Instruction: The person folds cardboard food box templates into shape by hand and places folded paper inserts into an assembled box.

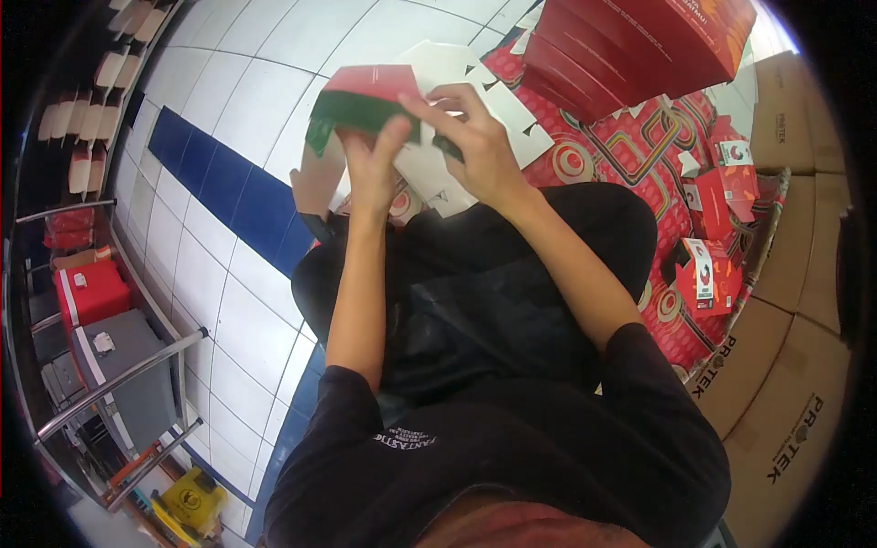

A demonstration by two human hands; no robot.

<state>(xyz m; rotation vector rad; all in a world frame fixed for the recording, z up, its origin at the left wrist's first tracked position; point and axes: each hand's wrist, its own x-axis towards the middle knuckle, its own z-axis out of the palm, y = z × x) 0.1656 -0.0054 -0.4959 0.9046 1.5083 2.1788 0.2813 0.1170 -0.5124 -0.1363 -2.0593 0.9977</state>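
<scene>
A partly folded red and green cardboard box (365,105) is held up in front of my crossed legs, blurred by motion. From below, my left hand (370,169) grips its near side, thumb raised along the green face. My right hand (475,137) has its fingers bent at the box's right edge, pinching there. Something dark shows under the right palm, too hidden to make out. Beneath and behind the hands lie flat white cardboard blanks (516,123) with die-cut flaps.
Large red boxes (621,55) stand ahead on the red patterned mat (571,164). Several small red cartons (708,279) lie to the right, beside stacked brown boxes (776,393). At left, a metal rack (123,374) holds a red case (91,292) and a grey case (137,361).
</scene>
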